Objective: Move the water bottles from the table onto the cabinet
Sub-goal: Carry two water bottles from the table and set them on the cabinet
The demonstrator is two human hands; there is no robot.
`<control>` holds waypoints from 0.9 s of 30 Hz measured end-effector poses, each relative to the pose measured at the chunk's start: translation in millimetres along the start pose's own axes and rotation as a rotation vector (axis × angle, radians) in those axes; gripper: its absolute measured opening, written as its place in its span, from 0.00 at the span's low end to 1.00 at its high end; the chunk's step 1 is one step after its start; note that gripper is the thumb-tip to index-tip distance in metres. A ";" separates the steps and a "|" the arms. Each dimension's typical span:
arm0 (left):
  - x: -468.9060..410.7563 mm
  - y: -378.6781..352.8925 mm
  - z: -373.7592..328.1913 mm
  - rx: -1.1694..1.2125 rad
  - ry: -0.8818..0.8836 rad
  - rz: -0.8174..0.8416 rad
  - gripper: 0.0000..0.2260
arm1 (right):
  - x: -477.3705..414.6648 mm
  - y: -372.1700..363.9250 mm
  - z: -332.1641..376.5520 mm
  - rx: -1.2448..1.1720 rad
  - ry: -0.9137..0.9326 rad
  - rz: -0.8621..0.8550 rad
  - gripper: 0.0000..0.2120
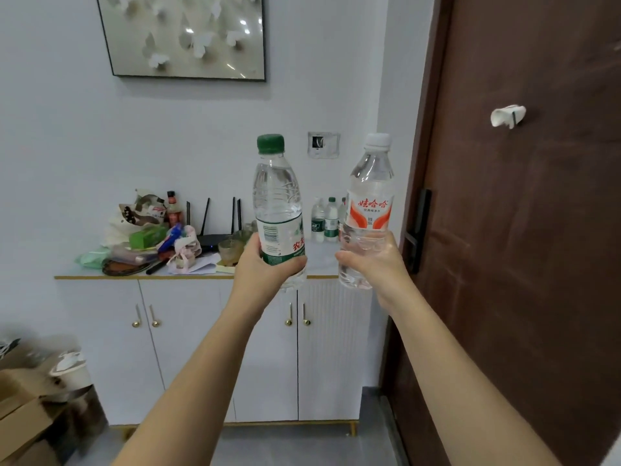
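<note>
My left hand grips a clear water bottle with a green cap and a green-and-white label around its lower half, upright. A second clear bottle with a white cap and an orange-and-white label stands upright in my right hand, which grips it near the base. I hold both in the air in front of the white cabinet. Several green-labelled water bottles stand at the right rear of the cabinet top, partly hidden behind the two held bottles.
The cabinet top's left half is heaped with bags, packets, a sauce bottle, a black router and a glass cup. A brown door stands on the right. Cardboard boxes sit on the floor at lower left.
</note>
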State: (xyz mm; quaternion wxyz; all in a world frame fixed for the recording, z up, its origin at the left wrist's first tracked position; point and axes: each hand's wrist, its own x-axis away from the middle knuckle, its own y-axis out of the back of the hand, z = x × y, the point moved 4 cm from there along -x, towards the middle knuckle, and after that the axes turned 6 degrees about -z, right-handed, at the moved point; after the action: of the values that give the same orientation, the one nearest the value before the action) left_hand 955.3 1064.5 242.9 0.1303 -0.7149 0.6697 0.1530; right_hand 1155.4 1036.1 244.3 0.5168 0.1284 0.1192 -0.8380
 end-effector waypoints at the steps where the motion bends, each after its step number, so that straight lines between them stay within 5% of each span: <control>1: -10.6 -3.8 6.7 -0.006 0.004 -0.003 0.24 | -11.9 -0.8 -7.5 -0.004 -0.005 0.000 0.33; 14: -191.5 -66.8 101.8 -0.023 -0.006 0.053 0.25 | -187.6 -40.1 -104.9 0.003 -0.058 -0.048 0.26; 27: -348.1 -140.4 218.0 -0.056 0.066 0.204 0.25 | -341.1 -72.5 -211.3 0.137 -0.119 -0.158 0.33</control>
State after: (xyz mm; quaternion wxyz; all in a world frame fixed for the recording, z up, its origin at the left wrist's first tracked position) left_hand 1066.2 1478.9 176.8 0.0721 -0.6509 0.7385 0.1606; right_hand 1257.5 1423.1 166.3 0.4456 0.1034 0.0406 -0.8883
